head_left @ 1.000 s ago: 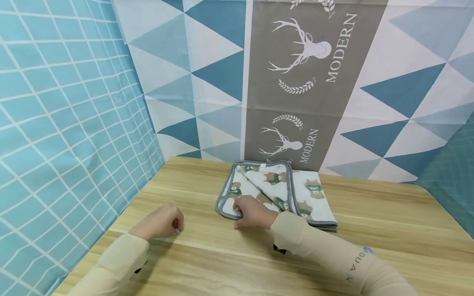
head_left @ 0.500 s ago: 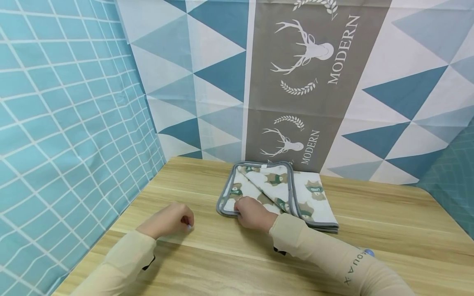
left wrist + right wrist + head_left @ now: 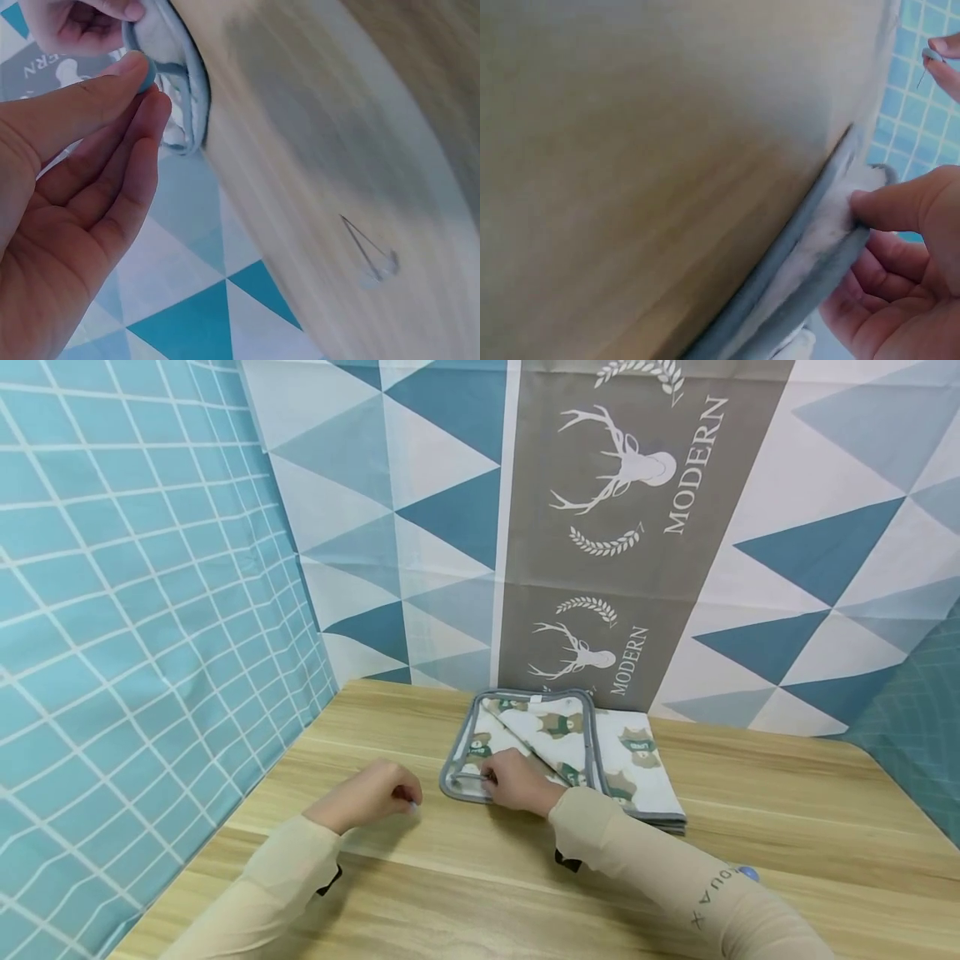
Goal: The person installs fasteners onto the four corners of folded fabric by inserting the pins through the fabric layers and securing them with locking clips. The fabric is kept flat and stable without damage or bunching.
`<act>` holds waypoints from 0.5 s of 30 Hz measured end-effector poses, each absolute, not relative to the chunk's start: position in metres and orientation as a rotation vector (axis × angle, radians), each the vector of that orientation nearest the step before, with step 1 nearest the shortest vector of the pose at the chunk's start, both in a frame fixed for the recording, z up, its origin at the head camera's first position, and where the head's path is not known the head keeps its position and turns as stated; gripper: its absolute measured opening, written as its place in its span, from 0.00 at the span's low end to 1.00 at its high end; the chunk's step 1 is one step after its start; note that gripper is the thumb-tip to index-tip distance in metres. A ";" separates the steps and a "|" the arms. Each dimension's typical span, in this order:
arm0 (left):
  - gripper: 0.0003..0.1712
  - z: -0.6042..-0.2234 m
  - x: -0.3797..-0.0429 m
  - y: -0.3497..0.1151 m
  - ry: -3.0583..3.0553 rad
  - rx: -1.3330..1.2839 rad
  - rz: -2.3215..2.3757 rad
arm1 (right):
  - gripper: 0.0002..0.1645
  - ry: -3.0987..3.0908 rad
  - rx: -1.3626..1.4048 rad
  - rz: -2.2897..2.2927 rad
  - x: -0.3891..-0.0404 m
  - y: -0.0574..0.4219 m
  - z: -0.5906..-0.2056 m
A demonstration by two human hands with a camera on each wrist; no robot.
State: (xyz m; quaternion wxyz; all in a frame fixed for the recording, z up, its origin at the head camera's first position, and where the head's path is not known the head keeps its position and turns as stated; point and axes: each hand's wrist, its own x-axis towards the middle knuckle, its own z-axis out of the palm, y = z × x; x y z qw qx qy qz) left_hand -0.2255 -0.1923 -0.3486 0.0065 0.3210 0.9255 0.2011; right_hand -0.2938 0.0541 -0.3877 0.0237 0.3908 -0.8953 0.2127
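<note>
"While the folded cloth (image 3: 558, 724) lay just below the centre of the frame, what did it look like?"

"White and soft-looking, printed with brown bears in green, a grey binding following its rounded corners. Another layer of it spread out further to the right."

"And the hands?"

"The right hand (image 3: 517, 782) extended from the lower right, thumb and fingers pinching the cloth's near left edge, which stood slightly raised. The left hand (image 3: 373, 795), from the lower left, was just apart from the cloth, thumb against fingertips, gripping a small pin (image 3: 932, 55) with a rounded blue-grey head and a thin shaft."

"Was anything around them, or in the way?"

"The right sleeve (image 3: 645, 860) hid some of the cloth's near edge. Lower right in the left wrist view, a V-shaped metal pin (image 3: 363, 252) lay on the wood-grained worktop (image 3: 450, 902). Beside that sleeve showed a rounded blue thing (image 3: 748, 872), too small to identify. Behind rose a sheet of printed triangles (image 3: 442, 518); at the left of the frame hung a wrinkled blue grid sheet (image 3: 135, 610)."
</note>
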 end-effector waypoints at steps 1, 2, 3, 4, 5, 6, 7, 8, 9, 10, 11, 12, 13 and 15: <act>0.03 -0.348 -0.227 -0.191 2.898 1.009 0.633 | 0.13 -2.790 1.187 0.694 -0.296 0.055 -0.387; 0.03 -0.348 -0.228 -0.189 2.894 1.013 0.647 | 0.13 -2.808 1.158 0.731 -0.297 0.056 -0.385; 0.03 -0.347 -0.230 -0.188 2.895 1.017 0.660 | 0.12 -2.824 1.124 0.771 -0.298 0.058 -0.383; 0.03 -0.347 -0.231 -0.187 2.896 1.017 0.675 | 0.10 -2.833 1.087 0.805 -0.299 0.059 -0.381; 0.03 -0.346 -0.233 -0.186 2.896 1.017 0.688 | 0.07 -2.833 1.038 0.834 -0.301 0.060 -0.379; 0.03 -0.344 -0.235 -0.184 2.898 1.011 0.700 | 0.06 -2.826 1.001 0.853 -0.302 0.061 -0.376; 0.03 -0.343 -0.237 -0.183 2.897 1.004 0.718 | 0.06 -2.821 0.964 0.875 -0.303 0.063 -0.373; 0.03 -0.342 -0.239 -0.182 2.896 1.000 0.738 | 0.07 -2.818 0.924 0.903 -0.305 0.064 -0.369; 0.03 -0.340 -0.242 -0.180 2.899 0.997 0.749 | 0.08 -2.816 0.891 0.927 -0.307 0.066 -0.365; 0.03 -0.339 -0.245 -0.178 2.897 0.992 0.765 | 0.08 -2.810 0.859 0.941 -0.310 0.067 -0.362; 0.03 -0.338 -0.248 -0.176 2.895 0.987 0.783 | 0.08 -2.798 0.829 0.951 -0.312 0.069 -0.359; 0.03 -0.337 -0.251 -0.173 2.891 0.979 0.808 | 0.08 -2.783 0.806 0.968 -0.315 0.071 -0.355; 0.03 -0.336 -0.255 -0.171 2.885 0.976 0.836 | 0.08 -2.771 0.779 0.990 -0.317 0.073 -0.352; 0.03 -0.335 -0.261 -0.165 2.881 0.973 0.889 | 0.09 -2.730 0.743 1.006 -0.322 0.078 -0.347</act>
